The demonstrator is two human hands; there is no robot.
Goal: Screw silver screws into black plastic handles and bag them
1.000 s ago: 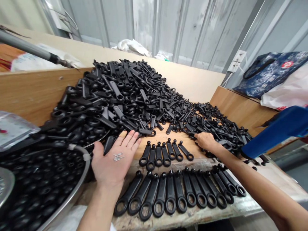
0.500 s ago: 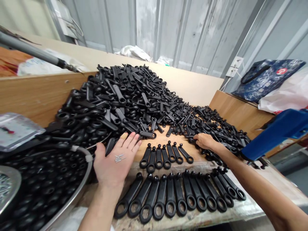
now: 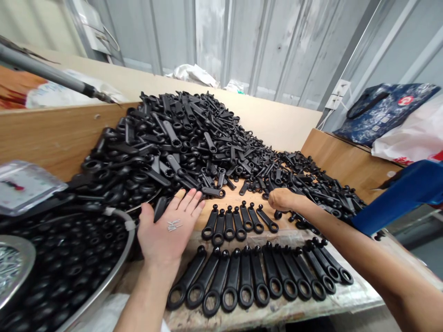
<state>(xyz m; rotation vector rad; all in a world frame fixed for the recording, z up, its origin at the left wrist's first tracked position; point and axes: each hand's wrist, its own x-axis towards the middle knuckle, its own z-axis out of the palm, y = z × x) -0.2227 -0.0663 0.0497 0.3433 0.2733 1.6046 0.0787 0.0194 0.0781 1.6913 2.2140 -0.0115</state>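
Observation:
My left hand (image 3: 169,226) is held palm up with its fingers stretched out. Several small silver screws (image 3: 174,224) lie loose on the palm. At the edge of the big heap my right hand (image 3: 282,199) is closed, fingers curled down; a dark part shows by the fingertips, but what they grip is hidden. Between the hands stands a short row of small black ring-ended levers (image 3: 238,221), ball ends pointing away. Nearer to me lies a longer row of larger black levers (image 3: 245,276), rings towards me.
A large heap of black parts (image 3: 180,138) fills the back, against a wooden board (image 3: 62,133). At left are a metal-rimmed basin (image 3: 121,258) of black pieces and a silver bowl (image 3: 29,258) of screws. A blue tool (image 3: 398,198) stands at right; a driver (image 3: 97,94) hangs upper left.
My right hand has moved a little left along the heap's edge, still closed. My left hand has barely shifted, with the screws still on its palm. Both lever rows stay put.

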